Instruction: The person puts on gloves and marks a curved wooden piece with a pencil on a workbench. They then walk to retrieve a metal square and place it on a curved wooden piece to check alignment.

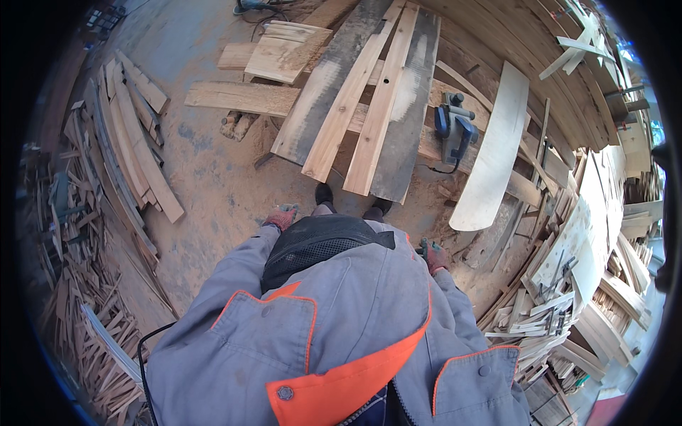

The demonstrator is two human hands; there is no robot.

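My left hand, in a reddish work glove, hangs beside my waist with nothing seen in it; its fingers look loosely apart. On the other side, my right hand wears a red glove with dark fingertips, its fingers loosely spread and nothing visible in them. Neither hand touches the wood ahead. Two narrow planed boards, a left one and a right one, rest on wider dark-stained planks in front of my feet. A blue and grey electric planer sits just right of them.
A long pale curved board lies right of the planer. Short planks and a crosswise board are at the far left of the bench. Stacked strips line the left; scrap wood piles up at right. Sawdust covers the floor.
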